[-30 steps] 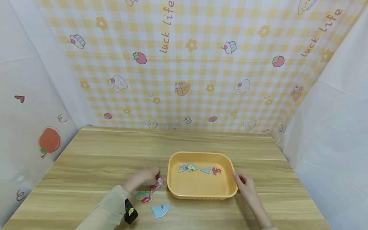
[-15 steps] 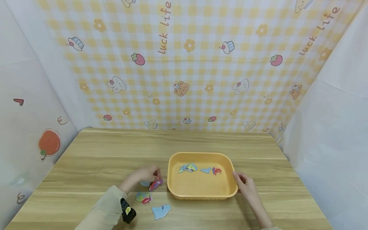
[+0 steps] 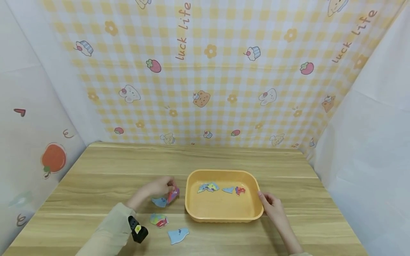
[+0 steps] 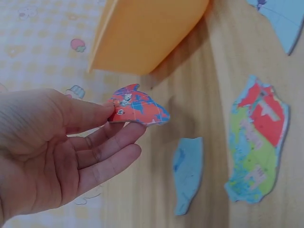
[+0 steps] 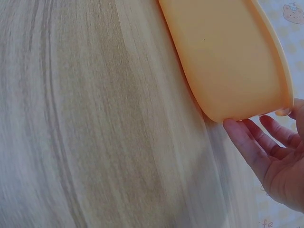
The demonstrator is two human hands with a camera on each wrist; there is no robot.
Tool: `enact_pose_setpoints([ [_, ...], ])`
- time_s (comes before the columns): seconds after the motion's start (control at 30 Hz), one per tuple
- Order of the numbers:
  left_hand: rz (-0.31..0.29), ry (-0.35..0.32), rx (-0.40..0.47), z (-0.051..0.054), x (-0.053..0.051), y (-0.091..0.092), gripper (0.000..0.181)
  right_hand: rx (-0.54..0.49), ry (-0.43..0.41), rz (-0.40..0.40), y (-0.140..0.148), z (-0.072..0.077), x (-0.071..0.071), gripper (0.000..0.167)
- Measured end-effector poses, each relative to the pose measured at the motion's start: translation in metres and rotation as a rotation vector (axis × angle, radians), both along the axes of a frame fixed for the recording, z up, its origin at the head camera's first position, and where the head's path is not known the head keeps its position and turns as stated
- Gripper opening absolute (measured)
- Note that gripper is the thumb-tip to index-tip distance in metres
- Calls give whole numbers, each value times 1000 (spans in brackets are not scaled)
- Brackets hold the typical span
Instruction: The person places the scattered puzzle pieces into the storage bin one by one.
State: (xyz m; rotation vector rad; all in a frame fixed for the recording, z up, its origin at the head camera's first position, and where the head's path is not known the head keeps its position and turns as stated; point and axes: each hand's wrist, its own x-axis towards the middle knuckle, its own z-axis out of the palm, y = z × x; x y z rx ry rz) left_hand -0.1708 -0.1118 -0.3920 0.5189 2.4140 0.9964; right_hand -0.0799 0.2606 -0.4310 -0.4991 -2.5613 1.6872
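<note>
My left hand [image 3: 160, 186] pinches a red, pink and purple puzzle piece [image 4: 138, 107] between thumb and fingers, raised a little over the table left of the yellow plastic tray [image 3: 224, 210]. Beneath and beside that hand lies a light blue puzzle piece [image 3: 159, 202]. Nearer the front are a green and red piece [image 3: 159, 220] and another light blue piece [image 3: 178, 235]. My right hand [image 3: 273, 206] holds the tray's right end, thumb at the rim and fingers against the outer wall. Inside the tray lie a blue-yellow piece [image 3: 208, 187], a small blue piece [image 3: 228, 190] and a red piece [image 3: 240, 191].
The wooden table [image 3: 128, 160] carries everything. A yellow checked cloth [image 3: 217, 78] hangs behind it, with white cloths at both sides. A black device [image 3: 138, 230] sits on the left wrist.
My left hand has lifted the red-purple puzzle piece and drawn it slightly back and left, uncovering more of the blue piece beneath. My right hand stays at the tray.
</note>
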Motion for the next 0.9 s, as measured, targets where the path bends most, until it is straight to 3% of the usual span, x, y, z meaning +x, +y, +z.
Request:
enact_pose_setpoints([
  [0.43, -24, 186, -12, 21, -10, -1, 9, -19, -3, 8, 1, -2, -1, 45],
  [0.9, -79, 210, 33, 35, -22, 35, 14, -17, 16, 13, 1, -2, 0, 45],
])
